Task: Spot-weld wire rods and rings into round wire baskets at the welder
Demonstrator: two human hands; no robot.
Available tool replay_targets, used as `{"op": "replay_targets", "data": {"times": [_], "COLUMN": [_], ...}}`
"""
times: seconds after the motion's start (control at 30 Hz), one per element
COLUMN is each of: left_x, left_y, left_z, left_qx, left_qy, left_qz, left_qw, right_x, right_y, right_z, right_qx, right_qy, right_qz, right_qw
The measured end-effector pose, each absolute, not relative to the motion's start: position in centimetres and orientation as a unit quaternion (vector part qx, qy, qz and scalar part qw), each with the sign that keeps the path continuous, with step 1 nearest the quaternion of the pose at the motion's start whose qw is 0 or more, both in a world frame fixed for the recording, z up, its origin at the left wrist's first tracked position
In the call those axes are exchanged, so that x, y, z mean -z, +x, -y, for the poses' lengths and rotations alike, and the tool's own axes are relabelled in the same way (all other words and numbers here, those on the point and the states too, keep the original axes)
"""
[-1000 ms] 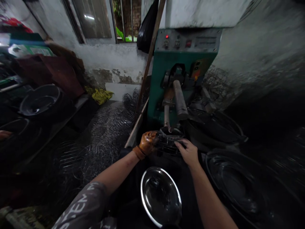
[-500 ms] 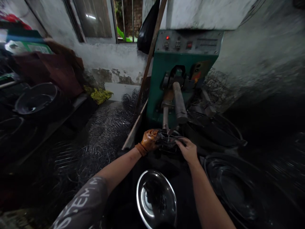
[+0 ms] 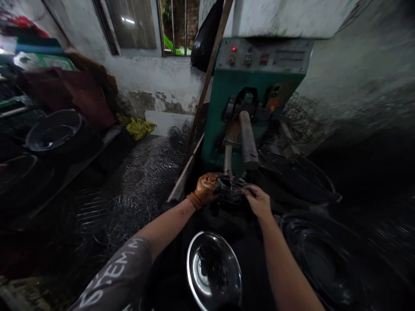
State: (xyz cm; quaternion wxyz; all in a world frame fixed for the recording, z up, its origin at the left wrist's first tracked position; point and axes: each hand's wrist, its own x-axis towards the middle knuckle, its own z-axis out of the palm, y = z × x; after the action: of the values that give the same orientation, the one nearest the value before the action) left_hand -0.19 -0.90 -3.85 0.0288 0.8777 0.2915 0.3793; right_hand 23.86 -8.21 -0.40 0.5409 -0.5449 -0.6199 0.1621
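Note:
My left hand (image 3: 207, 188), in an orange-brown stained glove, is closed around the left side of a small dark wire frame (image 3: 231, 196). My right hand (image 3: 258, 201) is bare, with thumb and fingers pinched at the frame's right side. Just above the frame is the pointed tip of the lower metal rod (image 3: 228, 160) of a green machine (image 3: 212, 125); whether they touch I cannot tell. A thicker metal arm (image 3: 249, 142) sticks out above it. Below my hands lies a shiny metal bowl (image 3: 238, 268) with small dark pieces inside. Shadow hides the frame's finer details.
Tangled wire rings (image 3: 139, 172) pile up on the left floor. Dark round basins (image 3: 53, 129) stand further left. On the right are a black tub (image 3: 319, 255) and a dark pan-like container (image 3: 292, 185). A wooden strip (image 3: 207, 82) leans beside the machine, whose red light glows.
The view has shifted slightly, so the machine and surroundings sit a little further right. Both hands keep hold of the wire frame by the rod tip, with only slight finger movement.

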Motion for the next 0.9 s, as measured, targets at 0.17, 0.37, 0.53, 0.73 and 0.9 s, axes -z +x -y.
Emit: {"op": "replay_targets", "data": {"times": [0.17, 0.37, 0.53, 0.73, 0.9], "left_x": [4.0, 4.6, 5.0, 4.4, 3.8], "left_y": [-0.1, -0.2, -0.1, 0.0, 0.0], "left_z": [0.9, 0.7, 0.5, 0.8, 0.9], "left_qx": [-0.373, -0.364, -0.354, -0.356, -0.389], "left_qy": [0.878, 0.883, 0.884, 0.88, 0.876], "left_qz": [-0.3, -0.295, -0.301, -0.311, -0.283], "left_qw": [0.025, 0.034, 0.045, 0.043, 0.034], "right_x": [0.5, 0.5, 0.3, 0.4, 0.5], "right_y": [23.7, 23.6, 23.5, 23.4, 23.4], "right_z": [8.2, 8.3, 8.4, 8.3, 8.4], "right_qx": [-0.151, -0.139, -0.129, -0.118, -0.117], "right_qy": [-0.554, -0.556, -0.557, -0.556, -0.55], "right_qz": [0.617, 0.616, 0.618, 0.622, 0.621], "right_qw": [0.538, 0.54, 0.539, 0.539, 0.546]}}
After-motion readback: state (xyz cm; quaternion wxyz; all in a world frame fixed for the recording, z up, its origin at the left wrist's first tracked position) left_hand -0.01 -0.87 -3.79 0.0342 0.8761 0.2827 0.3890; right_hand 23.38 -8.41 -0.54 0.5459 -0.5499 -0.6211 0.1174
